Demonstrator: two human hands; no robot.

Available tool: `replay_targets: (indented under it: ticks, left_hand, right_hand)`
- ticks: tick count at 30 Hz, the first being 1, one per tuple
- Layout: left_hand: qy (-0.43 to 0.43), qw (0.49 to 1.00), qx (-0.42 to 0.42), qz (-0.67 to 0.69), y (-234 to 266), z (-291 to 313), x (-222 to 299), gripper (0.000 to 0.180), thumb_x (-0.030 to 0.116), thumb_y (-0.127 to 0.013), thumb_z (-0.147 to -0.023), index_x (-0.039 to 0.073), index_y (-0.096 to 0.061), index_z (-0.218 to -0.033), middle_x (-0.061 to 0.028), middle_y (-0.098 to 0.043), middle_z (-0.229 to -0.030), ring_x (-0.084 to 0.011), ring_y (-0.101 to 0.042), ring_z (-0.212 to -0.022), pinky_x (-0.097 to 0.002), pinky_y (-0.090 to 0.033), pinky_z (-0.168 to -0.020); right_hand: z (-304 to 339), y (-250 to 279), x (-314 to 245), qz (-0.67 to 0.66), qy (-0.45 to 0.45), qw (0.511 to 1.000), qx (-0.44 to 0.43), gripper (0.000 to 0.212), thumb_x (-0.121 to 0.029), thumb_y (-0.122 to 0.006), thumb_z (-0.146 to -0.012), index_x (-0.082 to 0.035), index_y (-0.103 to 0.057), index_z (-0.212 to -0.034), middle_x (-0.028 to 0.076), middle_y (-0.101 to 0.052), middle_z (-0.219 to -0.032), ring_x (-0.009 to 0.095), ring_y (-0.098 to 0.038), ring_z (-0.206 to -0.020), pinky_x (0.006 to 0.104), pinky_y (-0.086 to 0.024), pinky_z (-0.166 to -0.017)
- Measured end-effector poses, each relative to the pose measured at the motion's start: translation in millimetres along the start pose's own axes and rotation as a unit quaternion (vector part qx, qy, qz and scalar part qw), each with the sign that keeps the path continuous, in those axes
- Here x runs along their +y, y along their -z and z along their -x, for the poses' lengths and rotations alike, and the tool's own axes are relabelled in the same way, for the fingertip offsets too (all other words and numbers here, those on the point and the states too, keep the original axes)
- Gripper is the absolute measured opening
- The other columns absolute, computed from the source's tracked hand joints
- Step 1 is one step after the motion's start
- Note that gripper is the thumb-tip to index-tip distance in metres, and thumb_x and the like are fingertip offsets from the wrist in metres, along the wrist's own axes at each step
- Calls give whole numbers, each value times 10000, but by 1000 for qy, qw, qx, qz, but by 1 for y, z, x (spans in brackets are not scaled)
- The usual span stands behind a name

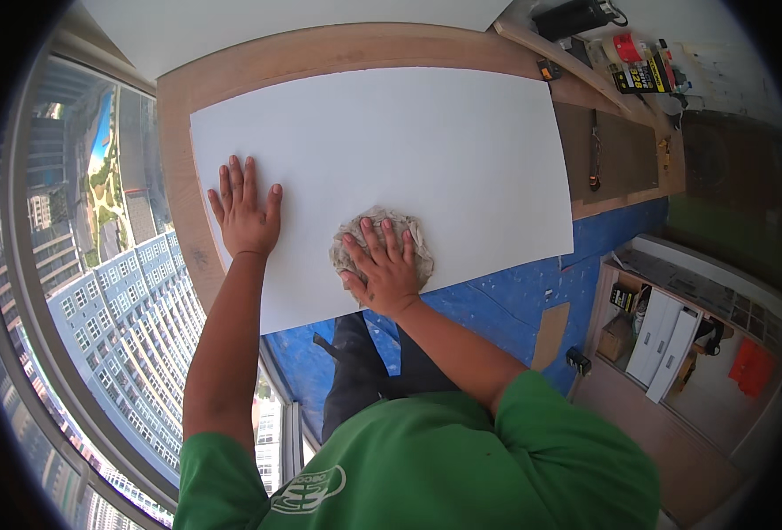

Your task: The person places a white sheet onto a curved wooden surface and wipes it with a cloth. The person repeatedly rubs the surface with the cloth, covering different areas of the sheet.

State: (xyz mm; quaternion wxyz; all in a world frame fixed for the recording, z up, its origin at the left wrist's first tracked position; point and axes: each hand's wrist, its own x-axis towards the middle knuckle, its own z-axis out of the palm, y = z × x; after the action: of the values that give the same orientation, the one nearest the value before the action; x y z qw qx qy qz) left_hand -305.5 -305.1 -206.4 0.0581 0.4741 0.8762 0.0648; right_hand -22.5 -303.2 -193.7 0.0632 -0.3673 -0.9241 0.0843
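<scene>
A large white sheet point(391, 141), smooth and slightly curved along its edges, lies on a brown wooden board. My left hand point(248, 216) rests flat near the sheet's left edge, its fingers spread and nothing in it. Close to the sheet's near edge, my right hand point(384, 269) presses palm down on a crumpled grey-beige rag point(417, 238). The fingers of that hand are stretched out over the cloth, not wrapped round it. Part of the rag is hidden under the hand.
Brown board point(276, 55) shows around the sheet. A utility knife point(595, 150) lies to the right; a black bottle point(576, 18) and a black-yellow box point(642, 78) are farther back. Blue covering point(488, 309) spreads below. Windows point(99, 203) line the left, an open cabinet point(656, 336) the right.
</scene>
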Motion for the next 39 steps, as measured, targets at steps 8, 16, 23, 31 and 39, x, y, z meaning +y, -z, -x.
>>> replay_targets:
  ticks: [8,16,23,31,39]
  left_hand:
    - [1,1000,-5,-31,-8,-2,-1,702,586,-334,-1065,215,-279,-1658,-42,-210,-1739,-233,-125,-1615,-477,-13,-1302]
    - [-10,999,17,-45,-14,-2,1,710,589,-339,-1063,210,-271,-1660,-57,-210,-1738,-249,-129,-1614,-501,-35,-1297]
    - [-4,999,17,-37,-15,-6,-1,702,574,-365,-1059,222,-273,-1659,-48,-213,-1739,-252,-142,-1612,-502,-47,-1296]
    - [-7,999,24,-45,-21,-6,-5,692,555,-362,-1059,220,-275,-1659,-41,-207,-1742,-239,-150,-1611,-489,-35,-1296]
    - [-9,998,24,-54,-20,-7,-5,699,565,-353,-1061,210,-281,-1658,-54,-216,-1739,-249,-153,-1611,-498,-45,-1293]
  right_hand:
    - [-19,46,274,112,-248,961,-45,718,-624,-449,-1016,-299,-314,-1641,59,-194,-1741,342,-142,-1599,590,-83,-1274]
    - [-61,52,356,138,-307,941,-3,715,-628,-388,-1036,-278,-285,-1652,81,-201,-1737,351,-157,-1595,592,-115,-1272]
    - [-8,7,94,-8,-148,989,-31,698,-558,-469,-1019,-277,-325,-1641,63,-198,-1740,364,-141,-1595,637,-23,-1255]
    - [71,40,218,57,-276,959,-18,684,-582,-469,-1027,-289,-342,-1632,114,-195,-1734,408,-148,-1586,646,-80,-1247]
    - [72,45,283,56,-438,897,-19,719,-635,-363,-1054,-268,-258,-1663,181,-114,-1737,478,-55,-1583,674,-66,-1239]
